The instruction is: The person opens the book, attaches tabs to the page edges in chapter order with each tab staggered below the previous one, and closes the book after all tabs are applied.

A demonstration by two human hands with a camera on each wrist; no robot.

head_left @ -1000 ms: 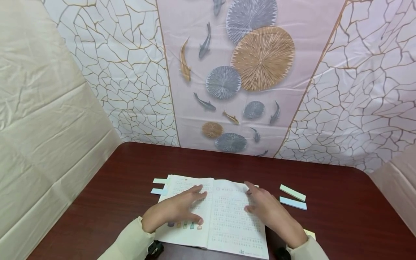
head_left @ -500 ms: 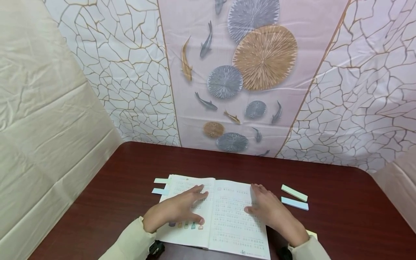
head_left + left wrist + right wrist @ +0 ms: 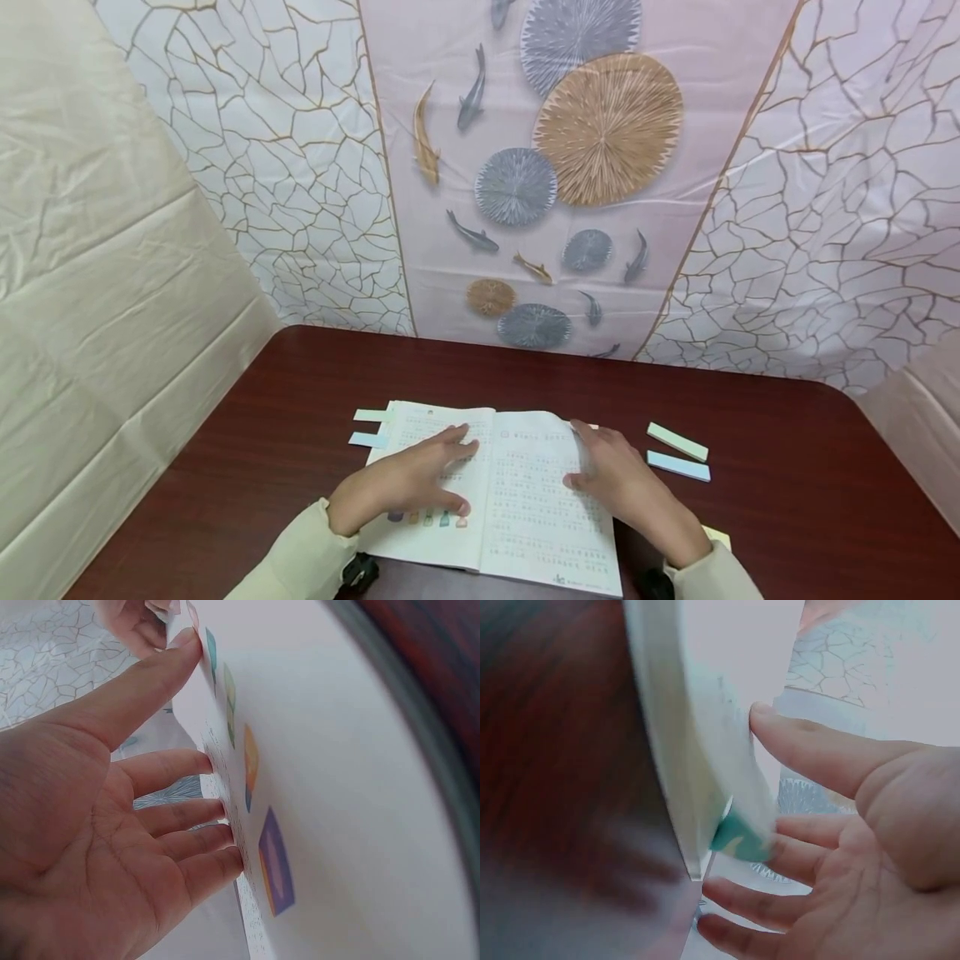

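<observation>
An open book (image 3: pixel 551 546) with printed text lies on the table, its spine toward the person's front. The left hand (image 3: pixel 408 483) rests on the left page with fingers spread; in the left wrist view its thumb and fingertips touch the paper beside small coloured drawings (image 3: pixel 276 862). The right hand (image 3: pixel 622 483) lies at the upper right edge of the right page. In the right wrist view its thumb touches the page, the fingers reach the book's edge, and a page corner with a teal patch (image 3: pixel 742 838) bends up beside them. Some right fingertips are hidden by the paper.
A green strip (image 3: pixel 677 442) and a blue strip (image 3: pixel 678 466) lie right of the book. Two similar tabs, green (image 3: pixel 371 415) and blue (image 3: pixel 366 440), stick out from its left edge. A yellow piece (image 3: pixel 717 536) shows by the right sleeve. Patterned cloth (image 3: pixel 525 250) hangs behind the table.
The right hand's fingers shift slightly at the page's upper right corner, moving in and out, and the corner's edge shifts with them. The left hand stays in place on its page.
</observation>
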